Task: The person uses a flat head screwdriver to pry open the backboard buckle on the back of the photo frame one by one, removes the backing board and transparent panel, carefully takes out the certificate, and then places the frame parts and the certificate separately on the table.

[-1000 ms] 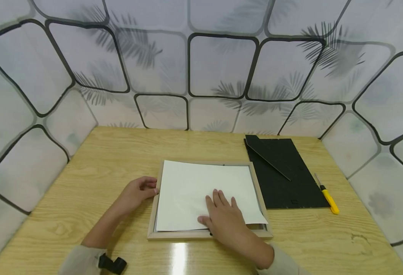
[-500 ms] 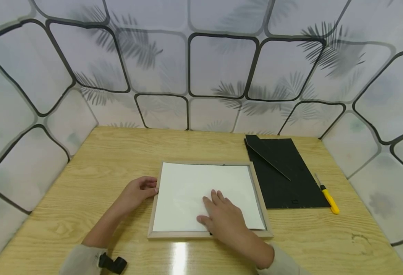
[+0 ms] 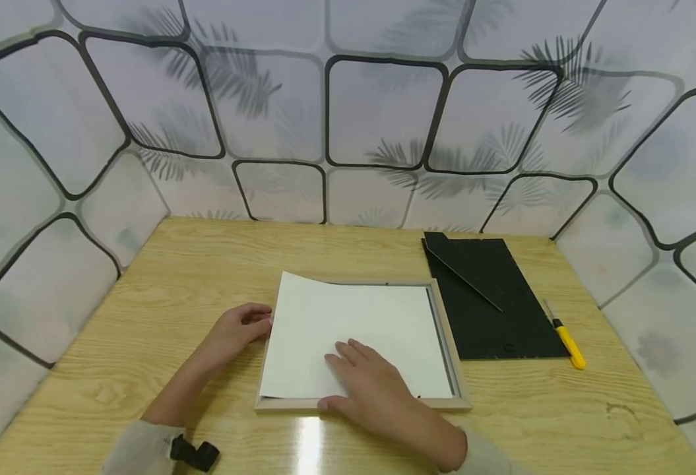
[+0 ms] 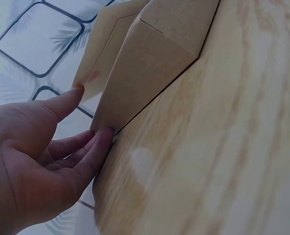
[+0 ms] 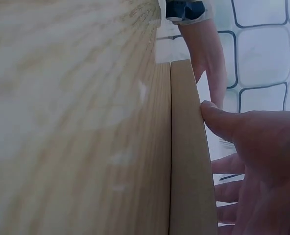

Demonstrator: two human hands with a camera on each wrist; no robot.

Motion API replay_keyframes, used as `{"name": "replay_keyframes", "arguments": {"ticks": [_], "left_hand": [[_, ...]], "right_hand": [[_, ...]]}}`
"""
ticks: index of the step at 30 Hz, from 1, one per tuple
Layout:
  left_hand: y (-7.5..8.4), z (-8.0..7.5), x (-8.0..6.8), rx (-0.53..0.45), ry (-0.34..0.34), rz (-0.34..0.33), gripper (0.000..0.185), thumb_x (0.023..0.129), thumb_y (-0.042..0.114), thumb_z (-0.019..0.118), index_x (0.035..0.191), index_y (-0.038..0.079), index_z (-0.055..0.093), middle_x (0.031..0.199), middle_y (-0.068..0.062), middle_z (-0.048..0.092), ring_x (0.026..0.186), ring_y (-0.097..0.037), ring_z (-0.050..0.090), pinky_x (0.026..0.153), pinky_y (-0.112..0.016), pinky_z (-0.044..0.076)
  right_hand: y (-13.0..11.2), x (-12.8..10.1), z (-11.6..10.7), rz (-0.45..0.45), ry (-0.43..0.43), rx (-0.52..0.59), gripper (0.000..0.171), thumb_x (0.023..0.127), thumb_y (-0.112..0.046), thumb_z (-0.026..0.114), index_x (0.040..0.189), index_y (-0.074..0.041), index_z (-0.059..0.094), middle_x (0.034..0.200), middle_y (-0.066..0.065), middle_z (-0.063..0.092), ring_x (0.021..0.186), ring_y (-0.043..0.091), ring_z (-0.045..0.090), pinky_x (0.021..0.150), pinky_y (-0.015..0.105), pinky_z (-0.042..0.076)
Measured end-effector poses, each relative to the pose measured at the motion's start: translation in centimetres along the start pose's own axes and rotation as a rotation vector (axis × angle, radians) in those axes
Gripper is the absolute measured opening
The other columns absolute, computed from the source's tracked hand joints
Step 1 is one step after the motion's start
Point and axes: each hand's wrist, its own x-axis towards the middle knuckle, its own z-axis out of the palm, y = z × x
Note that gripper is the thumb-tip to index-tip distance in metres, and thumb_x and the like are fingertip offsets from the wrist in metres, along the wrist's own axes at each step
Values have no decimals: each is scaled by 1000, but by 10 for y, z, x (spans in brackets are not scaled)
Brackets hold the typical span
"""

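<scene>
Head view shows the right hand [image 3: 377,389] spread flat on the white sheet [image 3: 353,333] lying in the wooden frame [image 3: 454,359] at the table's [image 3: 146,310] near middle; left hand [image 3: 237,330], fingers relaxed, touches the frame's left edge.

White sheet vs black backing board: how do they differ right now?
The white sheet lies on the wooden frame, skewed, its far left corner overhanging the frame edge; the black backing board lies on the table to the frame's right. The right hand presses flat on the sheet, while no hand touches the board. The sheet is plain; the board carries a folded stand strip. Both are flat rectangles.
</scene>
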Motion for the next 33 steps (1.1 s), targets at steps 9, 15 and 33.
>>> {"name": "replay_keyframes", "arguments": {"ticks": [9,15,33], "left_hand": [[0,1,1,-79,-3,-11,55,100,29,65,140,-7,50,127,-22,61,106,-18,65,89,-29,56],[0,1,3,-58,11,-12,57,99,31,66,139,-6,51,127,-21,61,104,-19,66,88,-31,57],[4,2,3,16,11,-7,63,96,37,69,140,-5,51,130,-22,60,108,-24,66,92,-35,56]], "right_hand": [[-12,6,-2,19,6,-18,71,93,-64,58,146,-16,53,152,6,50,143,26,43,114,45,40],[-36,24,-4,64,33,63,83,94,-71,48,151,-11,47,147,5,56,134,23,52,97,48,52],[-76,69,-4,200,179,-112,70,96,-64,52,130,-4,66,88,5,74,74,21,69,57,39,51]]}}
